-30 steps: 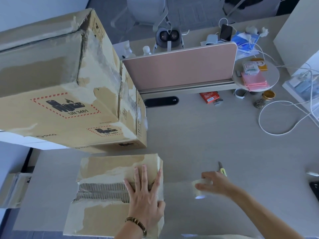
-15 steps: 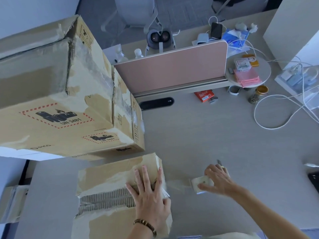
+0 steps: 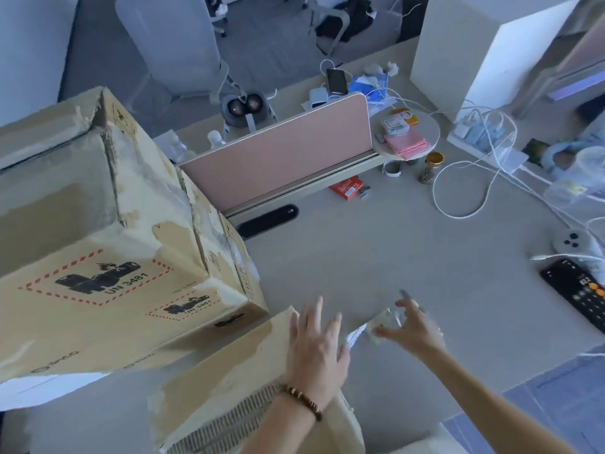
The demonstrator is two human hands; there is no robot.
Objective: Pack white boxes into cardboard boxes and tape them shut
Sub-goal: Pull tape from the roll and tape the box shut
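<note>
My left hand lies flat, fingers spread, on the top right edge of the small cardboard box. My right hand, just right of that box, has its fingers curled round the tape roll; a short strip of tape runs from roll toward the box. Image blurred here. Stacked cardboard boxes with UN 3481 labels stand just behind the small box on the surface. A phone lies well right of it.

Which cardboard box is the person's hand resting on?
The low box nearest the camera, under the left hand; the stacked boxes with battery labels sit behind, untouched.
</note>
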